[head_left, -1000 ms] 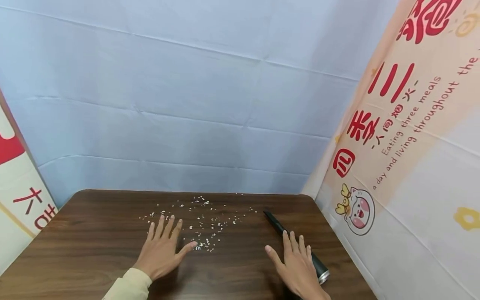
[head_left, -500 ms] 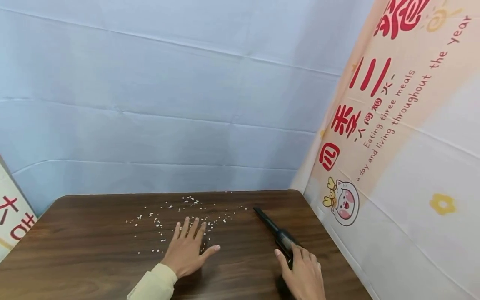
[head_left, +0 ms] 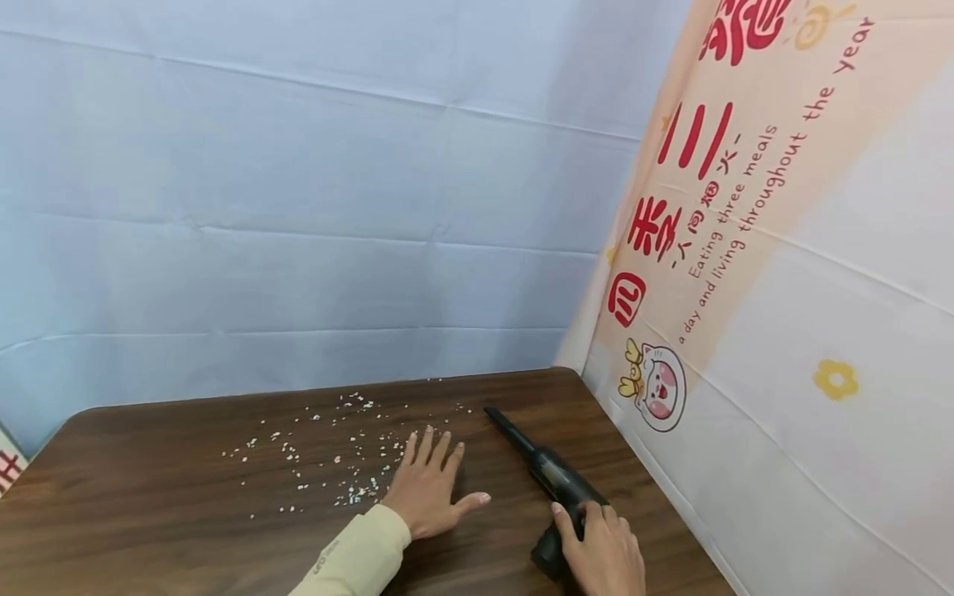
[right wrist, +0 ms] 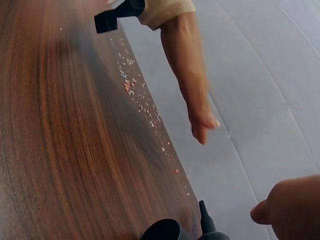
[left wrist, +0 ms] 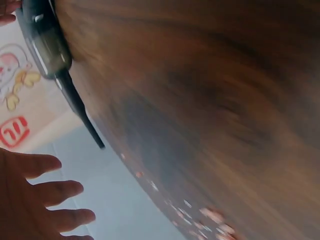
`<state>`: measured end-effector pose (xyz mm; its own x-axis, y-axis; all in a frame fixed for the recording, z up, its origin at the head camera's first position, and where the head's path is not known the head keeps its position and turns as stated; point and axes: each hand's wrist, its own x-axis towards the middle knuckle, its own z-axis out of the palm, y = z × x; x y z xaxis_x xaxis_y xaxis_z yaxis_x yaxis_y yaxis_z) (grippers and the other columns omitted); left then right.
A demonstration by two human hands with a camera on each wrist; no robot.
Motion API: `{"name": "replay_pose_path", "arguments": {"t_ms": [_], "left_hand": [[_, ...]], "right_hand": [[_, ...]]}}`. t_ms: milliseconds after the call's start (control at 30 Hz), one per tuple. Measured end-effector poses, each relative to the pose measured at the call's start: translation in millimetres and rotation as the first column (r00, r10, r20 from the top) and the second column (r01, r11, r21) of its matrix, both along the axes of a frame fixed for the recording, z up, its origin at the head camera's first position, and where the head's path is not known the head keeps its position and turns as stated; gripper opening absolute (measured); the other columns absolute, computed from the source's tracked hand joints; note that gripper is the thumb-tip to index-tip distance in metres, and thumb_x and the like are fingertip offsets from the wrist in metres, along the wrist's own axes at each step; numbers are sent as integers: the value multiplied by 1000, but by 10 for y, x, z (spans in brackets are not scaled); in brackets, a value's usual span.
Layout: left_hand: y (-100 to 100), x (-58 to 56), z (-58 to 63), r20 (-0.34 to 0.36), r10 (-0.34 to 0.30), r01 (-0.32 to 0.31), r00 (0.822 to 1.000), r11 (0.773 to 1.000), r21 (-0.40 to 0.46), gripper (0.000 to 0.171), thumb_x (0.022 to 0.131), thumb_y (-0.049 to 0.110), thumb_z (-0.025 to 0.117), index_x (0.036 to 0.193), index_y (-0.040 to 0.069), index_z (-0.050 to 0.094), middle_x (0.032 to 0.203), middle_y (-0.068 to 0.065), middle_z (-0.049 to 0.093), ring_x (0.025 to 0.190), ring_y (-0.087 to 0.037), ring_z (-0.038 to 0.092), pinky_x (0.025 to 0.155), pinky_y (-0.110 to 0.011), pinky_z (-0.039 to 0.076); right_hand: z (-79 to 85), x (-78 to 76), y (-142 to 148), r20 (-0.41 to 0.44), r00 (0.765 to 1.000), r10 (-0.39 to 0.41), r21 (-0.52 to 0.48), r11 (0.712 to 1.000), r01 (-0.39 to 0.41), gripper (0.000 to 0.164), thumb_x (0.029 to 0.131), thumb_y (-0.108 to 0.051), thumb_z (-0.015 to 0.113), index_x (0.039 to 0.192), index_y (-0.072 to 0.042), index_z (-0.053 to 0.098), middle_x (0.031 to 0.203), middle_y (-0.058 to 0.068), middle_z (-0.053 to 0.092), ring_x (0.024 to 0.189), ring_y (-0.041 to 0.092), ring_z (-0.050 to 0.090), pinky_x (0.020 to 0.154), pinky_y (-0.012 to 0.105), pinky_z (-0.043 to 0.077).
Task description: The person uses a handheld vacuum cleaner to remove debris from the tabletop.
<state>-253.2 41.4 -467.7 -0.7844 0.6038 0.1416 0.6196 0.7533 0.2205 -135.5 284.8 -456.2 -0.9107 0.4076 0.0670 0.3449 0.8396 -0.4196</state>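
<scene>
Small white and coloured crumbs (head_left: 358, 463) lie scattered over the middle of the dark wooden table (head_left: 149, 513). My left hand (head_left: 431, 492), fingers straight and thumb out, is held over the table at the right side of the crumbs; it holds nothing. To its right lies a black handheld vacuum cleaner (head_left: 557, 478), its narrow nozzle pointing to the back of the table. My right hand (head_left: 607, 550) grips its rear part, thumb on one side and fingers on the other; the fingertips are partly hidden. In the right wrist view the vacuum's round black end (right wrist: 162, 231) shows at the bottom.
A pale blue cloth (head_left: 298, 207) hangs behind the table's back edge. At the right stands a printed cloth wall (head_left: 745, 331) with red characters and a cartoon cat, close along the table's right edge. A black device (right wrist: 115, 17) sits near the left sleeve.
My left hand has moved right across the crumbs. My right hand has drawn back along the vacuum cleaner from lying over it to gripping its rear. The head view has turned right.
</scene>
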Motion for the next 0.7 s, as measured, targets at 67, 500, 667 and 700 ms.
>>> {"name": "replay_pose_path", "arguments": {"t_ms": [67,500,667,700], "left_hand": [[120,-23,-13,-10,-27,27,1000,1000,-10,97,93,82,26,157,12,39,163,-18,30,152,-44,19,122,-60,9],[798,-220,-165,-75,-130,129,989,991,-21,91,94,77,41,158,13,39,164,-16,29,152,-42,18,123,-60,11],[1028,-286,-214,-194,-121,106,973,991,-88,87,93,69,56,158,15,38,164,-15,29,151,-40,24,122,-55,21],[1069,-299,-223,-213,-120,101,970,990,-100,88,92,68,59,159,16,37,164,-14,29,151,-39,24,121,-54,23]], "right_hand": [[-11,4,12,18,1000,-21,-15,1000,21,79,96,-71,49,112,4,69,92,12,68,85,36,65,76,58,52],[-78,34,23,179,979,-94,-91,990,112,72,96,-72,46,93,-3,66,69,5,59,60,23,56,55,42,46],[-117,29,22,215,970,-110,-101,986,135,71,96,-73,46,89,-5,67,71,6,60,62,24,57,57,45,47],[-128,28,19,218,969,-115,-102,985,140,70,96,-72,47,88,-5,67,70,6,60,62,24,57,58,45,47]]}}
